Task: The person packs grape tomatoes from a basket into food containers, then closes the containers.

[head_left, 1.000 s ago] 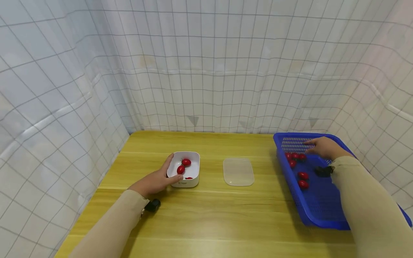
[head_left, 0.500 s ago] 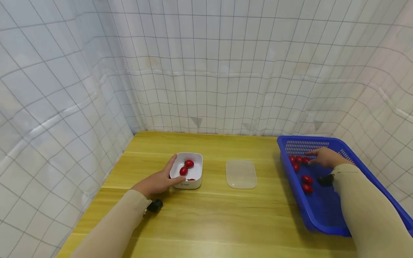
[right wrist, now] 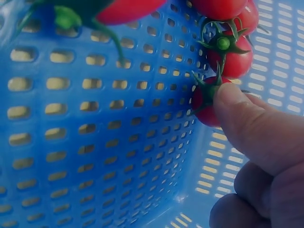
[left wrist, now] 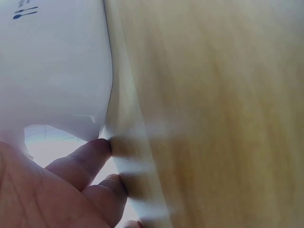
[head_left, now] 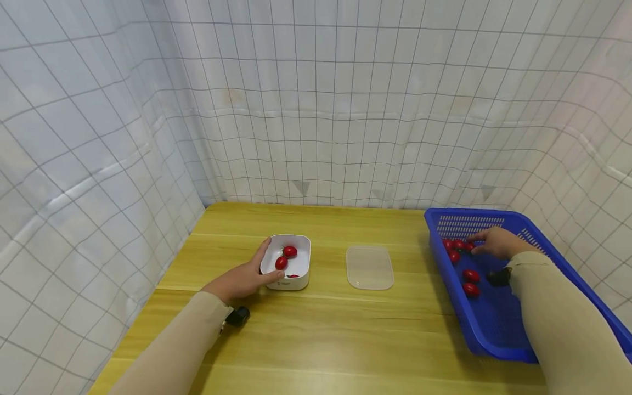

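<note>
The right hand (head_left: 496, 243) is inside the blue basket (head_left: 498, 334) at the right of the worktop (head_left: 345, 340), reaching to the far left corner of the basket, where a cluster of small red tomatoes (head_left: 455, 245) lies. In the right wrist view, one fingertip (right wrist: 232, 97) rests on a tomato (right wrist: 205, 102) that sits against the perforated basket wall (right wrist: 95, 123). The tomato lies directly ahead of that fingertip, on its far side, with its green stalk end pointing up toward the other tomatoes. The grip is not closed round the fruit: the finger touches it, and no opposing thumb is visible on it (the thumb's position cannot be told). Two further tomatoes (head_left: 470, 281) lie nearer in the basket, just left of the right wrist.

The left hand (head_left: 242, 280) holds the white tub (head_left: 288, 262) at centre-left, thumb on the far left rim and fingers curled against the near wall. The tub holds tomatoes. A clear lid (head_left: 370, 267) lies flat between tub and basket, apart from both. The right hand is much the nearer of the two to the basket fruit.

Compared with the frame one second earlier, the right hand has dropped from the far wall toward the corner cluster. The left hand and tub are unchanged.
</note>
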Demonstrator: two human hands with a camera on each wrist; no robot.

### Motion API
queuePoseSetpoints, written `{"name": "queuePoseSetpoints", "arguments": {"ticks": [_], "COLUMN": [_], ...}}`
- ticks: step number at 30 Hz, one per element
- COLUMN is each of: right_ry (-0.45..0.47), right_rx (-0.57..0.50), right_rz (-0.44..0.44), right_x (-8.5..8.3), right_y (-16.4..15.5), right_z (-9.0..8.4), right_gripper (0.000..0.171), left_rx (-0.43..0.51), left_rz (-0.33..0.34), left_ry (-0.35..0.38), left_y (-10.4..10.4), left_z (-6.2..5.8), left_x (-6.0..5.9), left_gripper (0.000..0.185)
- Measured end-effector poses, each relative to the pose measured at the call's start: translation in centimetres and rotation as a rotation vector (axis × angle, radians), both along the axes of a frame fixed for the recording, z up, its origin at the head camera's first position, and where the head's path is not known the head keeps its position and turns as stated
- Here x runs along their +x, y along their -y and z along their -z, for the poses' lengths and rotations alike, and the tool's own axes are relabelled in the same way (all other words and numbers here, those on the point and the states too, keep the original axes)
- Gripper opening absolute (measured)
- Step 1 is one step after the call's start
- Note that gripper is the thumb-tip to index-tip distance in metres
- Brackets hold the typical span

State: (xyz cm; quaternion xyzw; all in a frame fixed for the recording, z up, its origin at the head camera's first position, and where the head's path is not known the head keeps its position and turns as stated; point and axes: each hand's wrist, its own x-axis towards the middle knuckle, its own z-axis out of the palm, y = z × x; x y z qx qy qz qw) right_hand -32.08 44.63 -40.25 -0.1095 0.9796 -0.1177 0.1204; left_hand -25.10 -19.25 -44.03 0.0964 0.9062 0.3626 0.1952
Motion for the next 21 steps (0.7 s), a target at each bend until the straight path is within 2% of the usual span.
{"name": "queuePoseSetpoints", "arguments": {"ticks": [14,21], "right_ry": [0.045,0.051], "right_rx": [0.014,0.038], "right_rz": [0.018,-0.010], "right_x": [0.43,0.34], "right_y": [0.20,0.14], "right_z": [-0.10,0.04], "right_gripper": [0.043,0.045], "left_rx": [0.027,0.019], "left_rz": [0.010,0.015], "left_ry": [-0.003,-0.014], "left_y": [0.09,0.07], "left_z": [0.02,-0.08], "left_x": [-0.04,0.08], "left_gripper": [0.111,0.110]}}
